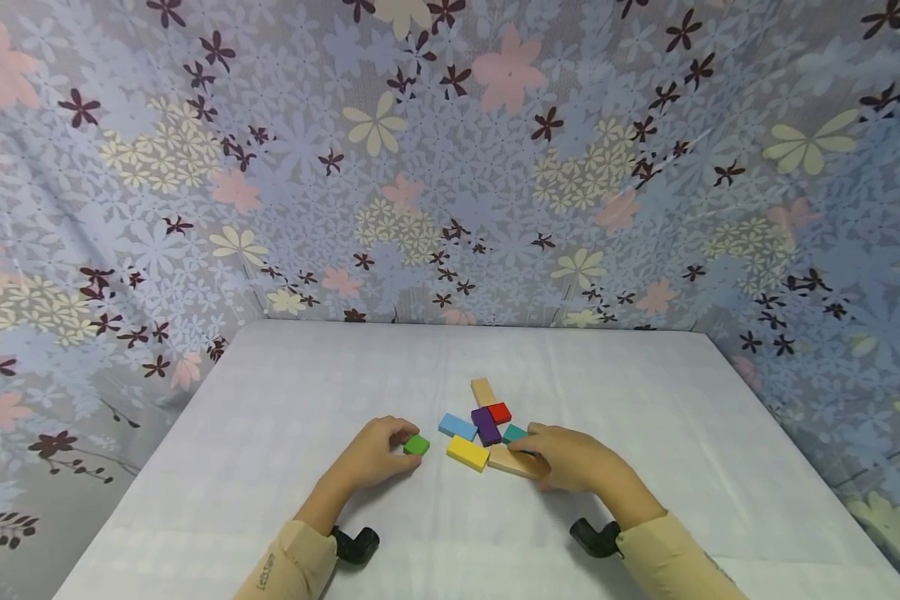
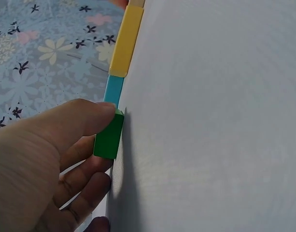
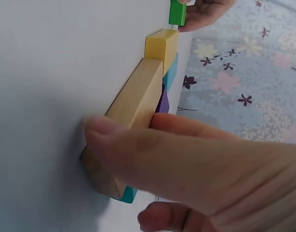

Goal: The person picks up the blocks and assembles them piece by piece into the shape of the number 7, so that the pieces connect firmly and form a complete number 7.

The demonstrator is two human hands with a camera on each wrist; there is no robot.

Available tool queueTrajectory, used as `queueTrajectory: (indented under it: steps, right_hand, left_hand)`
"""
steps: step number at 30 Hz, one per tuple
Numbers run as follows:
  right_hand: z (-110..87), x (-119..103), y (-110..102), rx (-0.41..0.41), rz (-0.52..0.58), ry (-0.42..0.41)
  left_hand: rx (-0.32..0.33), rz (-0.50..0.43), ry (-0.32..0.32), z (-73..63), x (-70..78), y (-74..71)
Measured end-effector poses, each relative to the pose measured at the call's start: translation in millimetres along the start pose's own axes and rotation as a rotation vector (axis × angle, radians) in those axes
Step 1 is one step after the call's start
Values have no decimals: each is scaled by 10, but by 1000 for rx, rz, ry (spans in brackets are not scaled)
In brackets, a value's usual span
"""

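My left hand (image 1: 375, 454) pinches a small green block (image 1: 416, 445) between thumb and fingers, left of the other blocks; in the left wrist view the green block (image 2: 109, 137) stands at the thumb tip. With thumb and index finger, my right hand (image 1: 573, 458) grips a long plain wooden block (image 1: 513, 462). Beyond it, a teal block (image 1: 514, 433) lies by the right fingers, partly covered by them. The wooden block's left end meets a yellow block (image 1: 468, 452). In the right wrist view, the thumb lies across the near face of the wooden block (image 3: 135, 92).
Behind the yellow block lie a light blue block (image 1: 458, 427) and a purple block (image 1: 486, 426). A red block (image 1: 499, 413) and another plain wooden block (image 1: 483, 392) sit farther back. All rest on a white-covered table (image 1: 330, 375), with a flowered curtain (image 1: 450, 167) behind.
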State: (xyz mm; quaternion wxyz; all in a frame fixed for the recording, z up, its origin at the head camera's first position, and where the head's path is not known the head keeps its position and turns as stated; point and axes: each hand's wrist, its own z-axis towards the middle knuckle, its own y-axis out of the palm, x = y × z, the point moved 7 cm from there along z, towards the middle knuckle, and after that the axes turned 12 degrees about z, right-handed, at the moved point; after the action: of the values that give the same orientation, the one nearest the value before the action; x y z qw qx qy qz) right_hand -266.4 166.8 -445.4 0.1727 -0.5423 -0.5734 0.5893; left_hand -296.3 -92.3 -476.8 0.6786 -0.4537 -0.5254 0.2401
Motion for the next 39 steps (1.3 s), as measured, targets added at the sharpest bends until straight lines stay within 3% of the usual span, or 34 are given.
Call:
queueTrajectory:
  steps: [8,13,33,39]
  right_hand:
    - [13,-32,31,-12,-34,56]
    - [-12,-33,37,-51,47,107]
    - [-12,-1,168,-218,240,136]
    - [-23,17,188,-220,262,155]
  left_hand:
    - [8,-4,1,-5,-5,-1]
    - [12,-8,1,-2,0,-15]
    - [6,-23,-8,-5,-37,16]
    - [10,-58,-1,-22,-53,29]
